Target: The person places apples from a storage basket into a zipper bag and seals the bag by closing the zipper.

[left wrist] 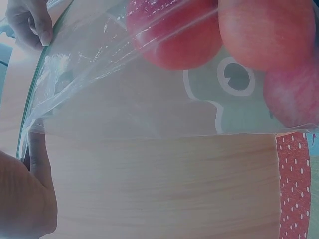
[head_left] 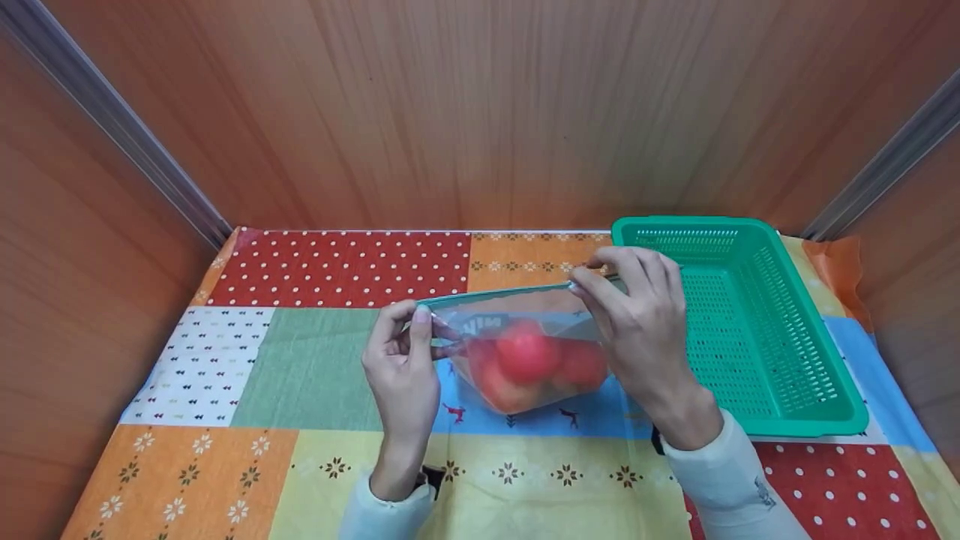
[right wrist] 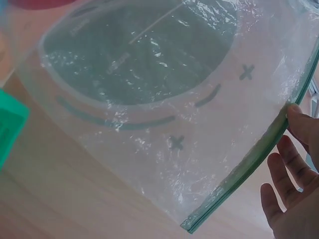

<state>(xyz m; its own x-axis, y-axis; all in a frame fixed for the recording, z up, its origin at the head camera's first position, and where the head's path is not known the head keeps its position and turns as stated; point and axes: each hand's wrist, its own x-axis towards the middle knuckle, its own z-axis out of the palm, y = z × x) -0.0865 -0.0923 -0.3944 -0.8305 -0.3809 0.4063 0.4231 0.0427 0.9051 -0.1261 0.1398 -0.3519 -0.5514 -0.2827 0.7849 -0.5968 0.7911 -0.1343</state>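
Note:
A clear zip bag with a green zip strip along its top holds several red apples that sit at its bottom. My left hand pinches the left end of the strip between thumb and fingers. Towards the other end, my right hand grips the same strip. In the right wrist view the thumb and forefinger of the right hand press on the green zip strip, while its other fingers are spread off the bag. Dark green printing shows on the bag's side.
A green plastic basket with slotted walls stands at the right, partly behind my right hand. The table bears a patchwork cloth. Wood-grain panels close in the back and both sides.

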